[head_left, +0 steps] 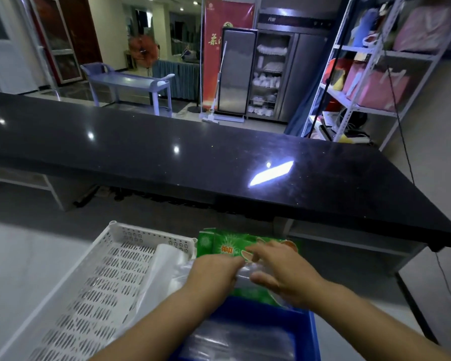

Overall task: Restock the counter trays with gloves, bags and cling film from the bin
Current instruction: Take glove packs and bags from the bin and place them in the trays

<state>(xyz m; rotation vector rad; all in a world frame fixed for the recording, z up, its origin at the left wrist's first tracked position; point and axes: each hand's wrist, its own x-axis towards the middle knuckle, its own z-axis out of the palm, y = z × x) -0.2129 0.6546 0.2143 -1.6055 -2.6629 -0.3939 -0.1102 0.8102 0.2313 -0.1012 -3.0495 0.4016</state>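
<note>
1. The left hand (214, 274) and the right hand (284, 272) are close together; both hold one clear pack (243, 275) between them; the fingers curl round it; I cannot tell if it is bags or cling film.
2. The blue bin (311, 332) is right under the hands, near the person; more clear packs (235, 342) lie in it; so the bin is not empty yet.
3. The white tray (151, 231) is just to the left of the left hand; some clear bags (164, 264) already lie in it next to that hand; most of the tray shows bare holes.
4. Green boxes (227, 246) stand just past the fingertips, away from the person; I think they are the cling film; I cannot see what they stand in.
5. I see no gloves that I can be sure of.
6. My guess: the job is only partly done; some things are out of the bin; the pack in the hands needs a place; then come the packs in the bin.
7. The black table (219, 157) is far past the hands.
</note>
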